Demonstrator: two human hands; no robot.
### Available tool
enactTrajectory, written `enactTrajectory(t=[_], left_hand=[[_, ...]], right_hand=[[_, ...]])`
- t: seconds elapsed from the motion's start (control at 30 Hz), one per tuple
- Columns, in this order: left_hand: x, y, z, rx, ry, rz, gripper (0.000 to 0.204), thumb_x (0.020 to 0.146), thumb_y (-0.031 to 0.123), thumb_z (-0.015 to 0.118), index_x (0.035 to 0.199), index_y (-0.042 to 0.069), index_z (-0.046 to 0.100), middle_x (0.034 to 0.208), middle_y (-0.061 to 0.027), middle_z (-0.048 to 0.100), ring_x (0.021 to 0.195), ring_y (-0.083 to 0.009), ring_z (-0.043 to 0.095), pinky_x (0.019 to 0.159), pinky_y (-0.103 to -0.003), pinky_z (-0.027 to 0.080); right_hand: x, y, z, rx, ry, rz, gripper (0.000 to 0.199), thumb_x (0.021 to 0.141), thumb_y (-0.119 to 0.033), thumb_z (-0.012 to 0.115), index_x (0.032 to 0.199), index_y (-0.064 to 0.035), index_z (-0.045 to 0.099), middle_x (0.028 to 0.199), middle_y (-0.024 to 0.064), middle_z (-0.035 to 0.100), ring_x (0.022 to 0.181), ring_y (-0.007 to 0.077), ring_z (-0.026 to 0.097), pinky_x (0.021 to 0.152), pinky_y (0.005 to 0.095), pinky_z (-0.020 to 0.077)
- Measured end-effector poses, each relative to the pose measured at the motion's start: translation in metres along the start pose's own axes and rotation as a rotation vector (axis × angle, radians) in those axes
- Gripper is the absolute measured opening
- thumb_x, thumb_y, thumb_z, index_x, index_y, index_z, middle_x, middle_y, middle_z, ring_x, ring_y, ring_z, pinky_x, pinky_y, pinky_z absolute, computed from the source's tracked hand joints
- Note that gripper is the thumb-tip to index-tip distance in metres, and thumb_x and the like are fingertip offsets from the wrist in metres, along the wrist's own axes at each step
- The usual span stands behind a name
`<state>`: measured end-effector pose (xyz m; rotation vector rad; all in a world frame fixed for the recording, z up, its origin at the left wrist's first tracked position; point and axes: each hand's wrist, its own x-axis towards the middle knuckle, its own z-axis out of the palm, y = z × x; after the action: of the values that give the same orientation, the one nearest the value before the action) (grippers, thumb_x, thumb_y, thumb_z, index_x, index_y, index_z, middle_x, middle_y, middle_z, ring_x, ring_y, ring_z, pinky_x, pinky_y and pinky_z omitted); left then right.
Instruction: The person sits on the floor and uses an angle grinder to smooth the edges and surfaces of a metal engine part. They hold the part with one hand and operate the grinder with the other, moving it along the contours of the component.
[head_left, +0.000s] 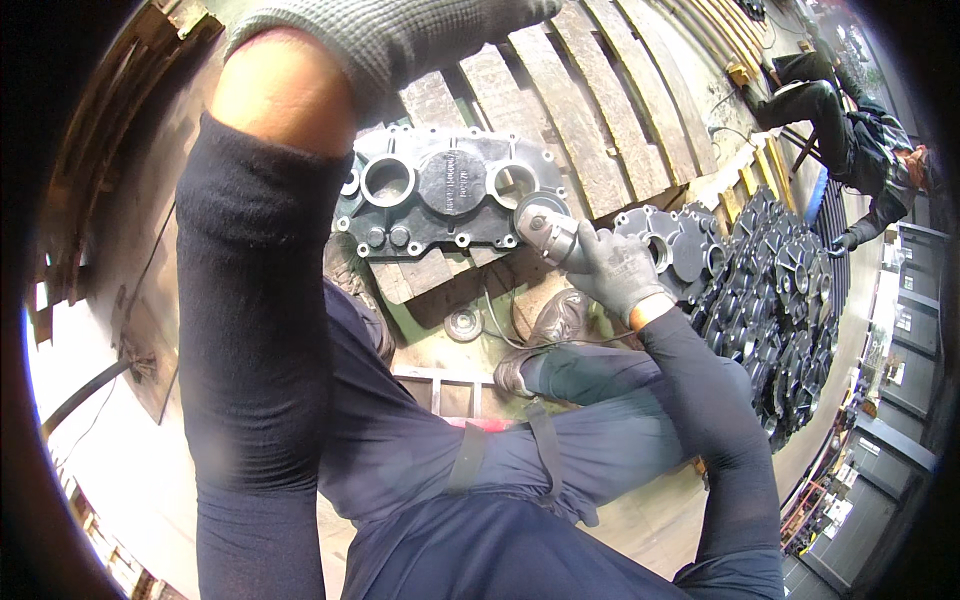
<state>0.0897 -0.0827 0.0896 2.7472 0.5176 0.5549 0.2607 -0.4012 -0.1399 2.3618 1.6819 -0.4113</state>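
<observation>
My right hand (622, 272), in a grey glove, is wrapped round the body of an angle grinder (549, 235). The grinder's head and disc lie at the right edge of a black cast metal housing cover (458, 180), by its right round opening. This cover has bolt holes along its rim and rests on a wooden pallet (592, 110). My left hand (400, 42), also gloved, is raised close to the camera at the top, fingers stretched to the right and partly cut off by the frame. Nothing shows in it.
A similar cover (680, 250) lies right of the grinder, beside a large heap of black castings (775, 300). A cable loops near my shoes, by a round disc (463, 322) on the floor. Another person (865, 140) sits at the far right.
</observation>
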Motion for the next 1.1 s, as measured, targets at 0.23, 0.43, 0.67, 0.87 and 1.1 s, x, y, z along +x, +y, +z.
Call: enactTrajectory(t=[0.23,0.43,0.67,0.87,1.1], left_hand=[[0.005,0.005,-0.002,-0.033,-0.056,-0.044,0.046,0.109,0.035,0.070,0.129,-0.005,0.077,0.113,-0.0250,0.082,0.103,-0.0367,0.081,0.094,-0.047,0.063],[0.020,0.013,-0.023,-0.190,-0.317,-0.215,0.043,0.110,0.033,0.070,0.132,-0.004,0.076,0.108,-0.0218,0.083,0.082,-0.0291,0.082,0.083,-0.042,0.066],[-0.001,0.007,-0.037,-0.262,-0.230,-0.145,0.044,0.110,0.036,0.071,0.130,-0.003,0.078,0.108,-0.0216,0.084,0.091,-0.0313,0.082,0.089,-0.045,0.065],[-0.002,-0.023,-0.040,-0.144,-0.135,-0.185,0.044,0.110,0.040,0.071,0.127,-0.001,0.080,0.107,-0.0213,0.084,0.101,-0.0337,0.081,0.094,-0.044,0.062],[-0.028,-0.058,-0.058,-0.219,-0.032,-0.093,0.040,0.110,0.036,0.070,0.124,0.000,0.081,0.102,-0.0187,0.084,0.095,-0.0294,0.080,0.090,-0.041,0.061]], right_hand=[[0.017,0.035,-0.017,-0.063,-0.046,-0.019,0.072,0.093,-0.044,0.088,0.144,-0.0047,0.055,0.112,0.0195,0.077,0.104,0.0412,0.078,0.092,0.0524,0.0594],[0.030,0.043,-0.038,0.108,0.041,0.196,0.068,0.085,-0.044,0.093,0.134,-0.0085,0.064,0.113,0.0204,0.079,0.106,0.0428,0.078,0.094,0.0539,0.0603],[-0.005,0.029,-0.035,0.290,0.106,0.291,0.070,0.083,-0.050,0.093,0.139,-0.0139,0.072,0.107,0.0262,0.080,0.105,0.0442,0.079,0.096,0.0547,0.0605],[-0.009,0.026,-0.027,0.800,0.220,0.493,0.067,0.084,-0.048,0.094,0.129,-0.0016,0.078,0.111,0.0218,0.084,0.101,0.0361,0.082,0.094,0.0476,0.0619],[0.006,-0.012,-0.073,0.846,0.239,0.576,0.052,0.093,-0.034,0.093,0.126,0.0019,0.078,0.105,0.0091,0.083,0.090,0.0141,0.075,0.083,0.0325,0.0606]])
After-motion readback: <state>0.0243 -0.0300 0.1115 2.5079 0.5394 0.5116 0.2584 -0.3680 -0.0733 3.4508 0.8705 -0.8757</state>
